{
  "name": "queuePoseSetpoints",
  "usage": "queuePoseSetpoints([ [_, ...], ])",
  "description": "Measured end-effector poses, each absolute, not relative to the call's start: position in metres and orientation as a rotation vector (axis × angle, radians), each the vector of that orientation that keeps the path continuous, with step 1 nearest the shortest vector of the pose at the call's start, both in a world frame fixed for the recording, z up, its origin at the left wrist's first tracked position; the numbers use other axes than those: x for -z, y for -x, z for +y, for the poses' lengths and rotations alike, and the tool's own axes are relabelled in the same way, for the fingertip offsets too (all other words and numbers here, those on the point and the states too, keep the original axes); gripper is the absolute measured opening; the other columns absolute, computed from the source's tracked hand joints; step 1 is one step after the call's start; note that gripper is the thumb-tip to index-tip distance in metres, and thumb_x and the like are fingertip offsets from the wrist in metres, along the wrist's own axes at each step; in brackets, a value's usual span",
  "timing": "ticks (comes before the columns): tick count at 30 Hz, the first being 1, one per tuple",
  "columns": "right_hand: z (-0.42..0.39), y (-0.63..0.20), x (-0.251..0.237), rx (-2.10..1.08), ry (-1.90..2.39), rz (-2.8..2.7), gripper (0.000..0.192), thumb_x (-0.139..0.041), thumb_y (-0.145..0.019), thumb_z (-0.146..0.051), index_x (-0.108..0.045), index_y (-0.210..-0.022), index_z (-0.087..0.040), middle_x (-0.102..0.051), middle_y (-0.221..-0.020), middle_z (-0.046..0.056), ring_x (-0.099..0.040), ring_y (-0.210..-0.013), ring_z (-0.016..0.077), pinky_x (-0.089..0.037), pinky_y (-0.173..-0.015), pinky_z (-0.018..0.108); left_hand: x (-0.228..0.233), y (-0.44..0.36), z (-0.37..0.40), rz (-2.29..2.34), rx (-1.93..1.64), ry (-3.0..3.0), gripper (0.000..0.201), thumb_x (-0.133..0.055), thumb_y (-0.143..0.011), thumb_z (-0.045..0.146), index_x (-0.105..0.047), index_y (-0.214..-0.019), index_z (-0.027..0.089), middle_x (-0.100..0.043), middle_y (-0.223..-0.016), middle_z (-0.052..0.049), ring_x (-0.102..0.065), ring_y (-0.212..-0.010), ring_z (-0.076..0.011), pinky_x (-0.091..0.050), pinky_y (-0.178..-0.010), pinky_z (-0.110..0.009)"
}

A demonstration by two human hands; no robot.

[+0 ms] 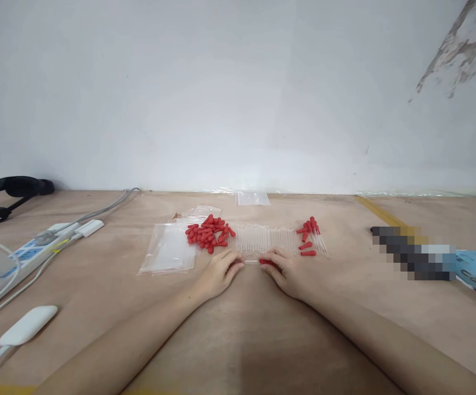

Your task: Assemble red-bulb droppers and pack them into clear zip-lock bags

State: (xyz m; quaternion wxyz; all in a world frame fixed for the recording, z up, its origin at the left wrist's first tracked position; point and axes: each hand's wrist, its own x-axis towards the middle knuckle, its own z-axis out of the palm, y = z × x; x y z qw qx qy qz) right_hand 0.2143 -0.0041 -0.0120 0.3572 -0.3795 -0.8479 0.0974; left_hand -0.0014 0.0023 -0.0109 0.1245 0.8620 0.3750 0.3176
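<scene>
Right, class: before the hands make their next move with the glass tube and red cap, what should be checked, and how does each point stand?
1. Left hand on the glass tube: ok.
2. Right hand on a red cap: ok.
3. Cap fully seated on tube: cannot tell.
4. Loose red caps within reach: ok.
5. Row of bare tubes within reach: ok.
6. Capped tubes kept apart at right: ok.
</scene>
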Motion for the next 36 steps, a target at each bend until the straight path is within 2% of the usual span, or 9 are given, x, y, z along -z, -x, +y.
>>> queuePoseSetpoints([
  [13,-0.004,-0.212,0.014,-0.347,0.927,-2.208,0.015,-0.048,-0.083,-0.025,-0.060,-0.091,-0.019,-0.065,-0.085,0.004,-0.059,-0.077,0.0146,-0.047,-0.069,0.027,0.020,0.004,0.007,0.964,-0.920,-2.576,0.017,-0.041,-0.089,0.021,-0.056,-0.084,0.015,-0.057,-0.079,-0.004,-0.053,-0.076,-0.0136,-0.042,-0.068,-0.023],
  [24,-0.006,-0.215,0.018,-0.214,0.862,-2.216,0.014,-0.046,-0.084,-0.022,-0.059,-0.085,-0.019,-0.064,-0.079,0.003,-0.057,-0.073,0.0131,-0.044,-0.066,0.025,0.017,0.000,0.006,0.884,-0.877,-2.634,0.028,-0.037,-0.090,0.021,-0.054,-0.070,0.014,-0.050,-0.068,-0.002,-0.047,-0.065,-0.0112,-0.038,-0.061,-0.021],
  [36,-0.003,-0.212,0.029,0.033,0.798,-2.241,0.013,-0.048,-0.082,-0.025,-0.058,-0.077,-0.018,-0.062,-0.069,0.003,-0.055,-0.066,0.0131,-0.041,-0.061,0.024,0.022,0.003,0.005,0.905,-0.842,-2.700,0.025,-0.036,-0.090,0.020,-0.057,-0.078,0.016,-0.054,-0.075,-0.003,-0.051,-0.069,-0.0118,-0.040,-0.064,-0.021],
])
